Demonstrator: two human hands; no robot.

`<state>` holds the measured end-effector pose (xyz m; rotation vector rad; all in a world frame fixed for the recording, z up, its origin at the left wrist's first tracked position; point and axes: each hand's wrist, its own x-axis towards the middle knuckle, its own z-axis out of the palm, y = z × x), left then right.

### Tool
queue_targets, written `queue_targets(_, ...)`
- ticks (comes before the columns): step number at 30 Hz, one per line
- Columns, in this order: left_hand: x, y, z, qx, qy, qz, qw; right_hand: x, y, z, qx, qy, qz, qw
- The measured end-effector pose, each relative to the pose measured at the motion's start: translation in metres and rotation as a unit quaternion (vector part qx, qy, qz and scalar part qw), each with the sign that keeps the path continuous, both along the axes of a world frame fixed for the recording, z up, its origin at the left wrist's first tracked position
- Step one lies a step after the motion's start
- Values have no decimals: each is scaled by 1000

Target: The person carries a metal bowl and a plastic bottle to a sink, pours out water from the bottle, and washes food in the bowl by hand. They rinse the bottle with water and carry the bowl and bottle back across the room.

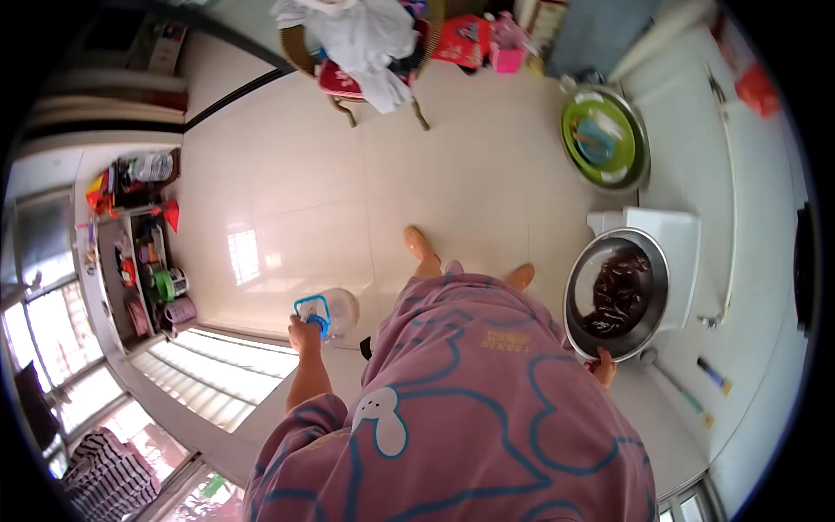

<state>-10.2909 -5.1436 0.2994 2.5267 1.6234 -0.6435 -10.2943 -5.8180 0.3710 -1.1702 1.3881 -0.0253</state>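
Note:
My left hand is closed around the blue handle of a clear plastic jug, which is low on my left side. On my right, a steel basin holds dark brown wet cloth and some liquid. My right hand has its fingers closed on the near rim of that basin. Beneath the basin a white stool or stand partly shows; whether the basin rests fully on it I cannot tell.
A green basin sits inside a larger metal one by the right wall. Ahead, a chair carries white cloth. Shelves with several items line the left side. A brush with a long handle lies at the lower right.

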Motion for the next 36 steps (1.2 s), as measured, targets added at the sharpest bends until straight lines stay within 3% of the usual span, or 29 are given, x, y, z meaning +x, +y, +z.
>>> queue_targets(2, -21, 39, 9, -23, -14, 69, 997, 37, 56, 25, 10, -20, 21, 1000)
queue_targets(4, -13, 63, 10, -84, -41, 190, 977, 95, 107, 11, 61, -76, 51, 994)
queue_targets(8, 10, 104, -10, -101, -91, 243, 960, 214, 204, 4, 36, -111, 123, 986)
queue_targets(11, 9, 170, -40, -42, -158, 166, 972, 289, 294, 4, 33, -92, 172, 980)
queue_targets(15, 58, 234, -9, -39, -225, 254, 940, 379, 412, 2, 48, -122, 279, 951)
queue_targets(19, 80, 304, -24, -13, -242, 299, 923, 465, 522, -21, 53, -133, 379, 914)
queue_targets(24, 77, 354, -20, -35, -155, 355, 922, 559, 686, -19, 57, -141, 507, 848)
queue_targets(27, 66, 349, -9, -85, -100, 496, 859, 622, 778, -17, 87, -96, 594, 794)
queue_targets(29, 97, 357, 35, -99, -45, 503, 857, 657, 851, -11, 126, -69, 631, 763)
queue_targets(30, 73, 357, 12, -107, 7, 459, 882, 671, 883, -14, 133, -73, 645, 749)
queue_targets(31, 106, 361, 45, -80, -29, 504, 860, 685, 917, -18, 140, -77, 659, 735)
queue_targets(36, 144, 406, 17, -5, -23, 612, 790, 748, 1094, -7, 183, -62, 702, 686)
